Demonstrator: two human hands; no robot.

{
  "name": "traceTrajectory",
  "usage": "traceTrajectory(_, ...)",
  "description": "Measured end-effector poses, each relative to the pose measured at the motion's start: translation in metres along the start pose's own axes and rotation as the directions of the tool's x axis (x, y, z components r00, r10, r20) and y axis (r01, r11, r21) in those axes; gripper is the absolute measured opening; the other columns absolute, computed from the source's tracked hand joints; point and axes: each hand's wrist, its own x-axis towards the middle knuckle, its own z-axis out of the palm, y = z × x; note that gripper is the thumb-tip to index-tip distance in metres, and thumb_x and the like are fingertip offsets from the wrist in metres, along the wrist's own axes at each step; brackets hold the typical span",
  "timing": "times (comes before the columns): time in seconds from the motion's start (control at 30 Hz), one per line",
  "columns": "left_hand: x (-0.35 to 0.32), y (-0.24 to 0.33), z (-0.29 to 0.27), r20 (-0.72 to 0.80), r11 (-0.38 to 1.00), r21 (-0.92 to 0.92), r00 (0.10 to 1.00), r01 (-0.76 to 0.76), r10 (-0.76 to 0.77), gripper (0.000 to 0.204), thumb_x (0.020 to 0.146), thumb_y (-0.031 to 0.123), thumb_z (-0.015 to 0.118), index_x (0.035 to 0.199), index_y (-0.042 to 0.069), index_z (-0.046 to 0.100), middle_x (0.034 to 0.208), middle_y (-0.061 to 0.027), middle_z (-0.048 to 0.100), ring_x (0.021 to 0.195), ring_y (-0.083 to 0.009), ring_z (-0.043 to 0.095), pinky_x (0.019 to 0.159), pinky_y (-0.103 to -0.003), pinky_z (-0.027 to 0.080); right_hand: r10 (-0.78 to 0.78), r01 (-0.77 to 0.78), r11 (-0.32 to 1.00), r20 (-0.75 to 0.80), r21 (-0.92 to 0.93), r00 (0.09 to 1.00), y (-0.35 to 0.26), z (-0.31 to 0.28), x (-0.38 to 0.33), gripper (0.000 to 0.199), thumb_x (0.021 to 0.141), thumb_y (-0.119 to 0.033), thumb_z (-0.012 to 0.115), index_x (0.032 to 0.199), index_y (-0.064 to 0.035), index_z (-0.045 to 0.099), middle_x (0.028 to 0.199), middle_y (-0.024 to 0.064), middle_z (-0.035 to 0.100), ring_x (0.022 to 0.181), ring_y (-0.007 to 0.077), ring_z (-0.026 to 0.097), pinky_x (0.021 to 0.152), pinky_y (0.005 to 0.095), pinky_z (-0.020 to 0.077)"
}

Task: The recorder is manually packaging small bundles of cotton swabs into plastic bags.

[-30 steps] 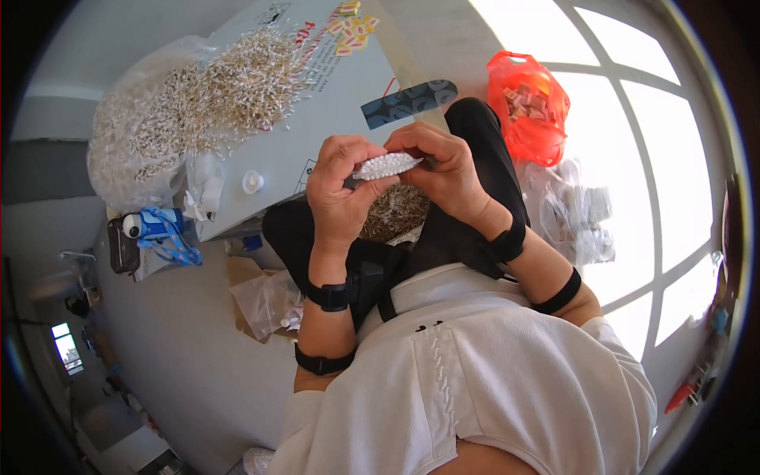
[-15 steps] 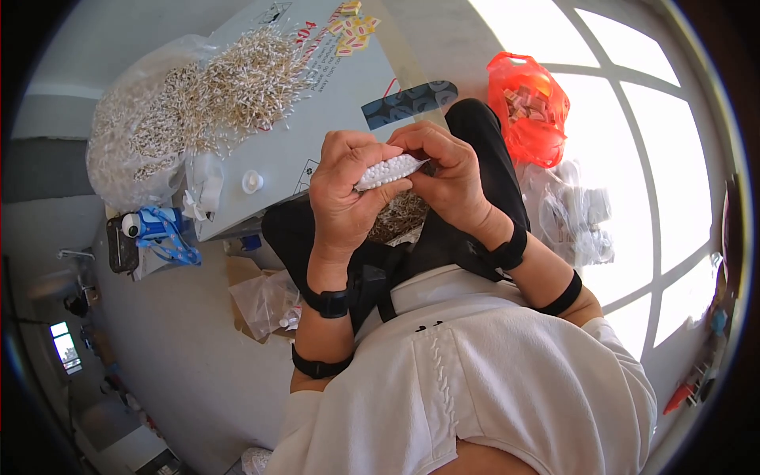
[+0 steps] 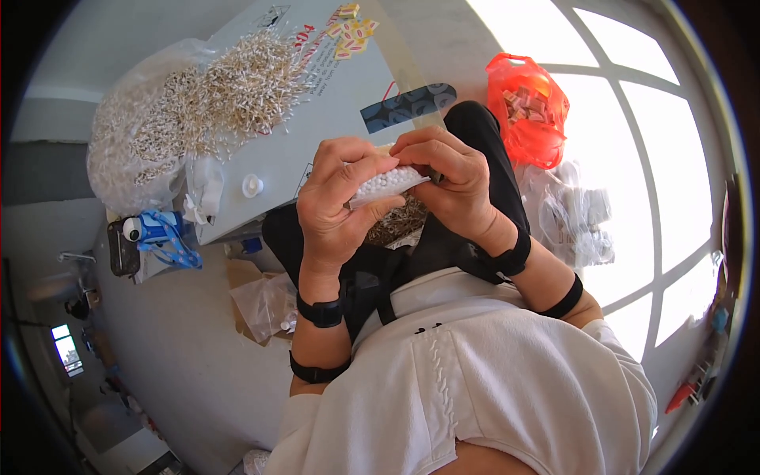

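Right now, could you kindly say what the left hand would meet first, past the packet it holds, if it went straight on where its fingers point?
Most likely the right hand, across the white packet from the left hand; exact depth is unclear.

Left hand [image 3: 331, 207] and right hand [image 3: 457, 184] partly cover the packet [image 3: 386, 184] from here. Sticks [image 3: 400, 220] below, half hidden too. Shirt [image 3: 507, 380] cut off at lower edge. Far-left clutter [image 3: 77, 305] too small to identify.

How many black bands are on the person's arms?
4: left wrist band, left elbow band, right wrist band and right elbow band. The white sleeves could hide more.
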Motion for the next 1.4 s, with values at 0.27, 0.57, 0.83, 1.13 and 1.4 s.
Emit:
traceTrajectory(0.27,0.001,-0.004,-0.007,0.014,0.988,0.098,0.993,-0.119,0.118,0.031,0.062,0.01,0.08,0.09,0.004,0.068,0.09,-0.0057,0.06,0.084,-0.0237,0.057,0.073,-0.032,0.048,0.007,-0.008,0.999,0.023,0.039,1.0,0.001,0.003,-0.003,0.024,0.068,0.011,0.066,0.09,-0.0001,0.062,0.094,0.0088,0.062,0.082,0.0193,0.063,0.07,0.0255,0.0509)
traceTrajectory(0.57,-0.005,-0.014,-0.01,-0.013,1.0,0.021,1.0,0.0,0.001,0.03,0.065,0.006,0.079,0.092,0.003,0.066,0.093,-0.0061,0.063,0.085,-0.0222,0.058,0.076,-0.03,0.048,0.173,-0.183,0.971,0.081,0.152,0.982,-0.006,-0.001,-0.001,0.027,0.073,0.007,0.069,0.099,0.0006,0.063,0.096,0.0077,0.063,0.08,0.0126,0.061,0.067,0.0221,0.0488)
traceTrajectory(0.83,-0.003,-0.005,-0.009,-0.04,0.999,-0.032,0.999,-0.002,0.001,0.026,0.066,0.005,0.078,0.089,0.001,0.065,0.089,-0.0075,0.063,0.083,-0.0218,0.058,0.074,-0.03,0.048,0.02,-0.028,0.988,0.06,0.149,0.998,-0.003,-0.003,0.001,0.022,0.076,0.004,0.069,0.097,0.0021,0.063,0.096,0.0103,0.064,0.083,0.0161,0.063,0.071,0.0246,0.0498)
traceTrajectory(1.13,-0.004,-0.008,-0.009,-0.019,0.999,-0.05,1.0,0.017,-0.018,0.025,0.067,0.008,0.079,0.087,0.002,0.065,0.087,-0.0054,0.061,0.083,-0.0207,0.057,0.072,-0.029,0.047,-0.02,0.015,0.998,0.071,0.065,0.997,-0.006,-0.003,0.002,0.019,0.074,0.004,0.069,0.091,0.0009,0.062,0.092,0.0106,0.065,0.08,0.0213,0.065,0.07,0.0266,0.0511)
traceTrajectory(1.4,-0.001,-0.005,-0.006,-0.013,0.992,0.083,0.995,-0.094,0.095,0.027,0.066,0.008,0.079,0.089,0.003,0.065,0.089,-0.0056,0.061,0.085,-0.0233,0.058,0.073,-0.031,0.048,-0.061,0.062,0.997,0.041,-0.037,0.997,-0.008,0.001,0.001,0.024,0.071,0.003,0.07,0.092,-0.002,0.061,0.092,0.0095,0.064,0.076,0.0215,0.064,0.064,0.0264,0.0508)
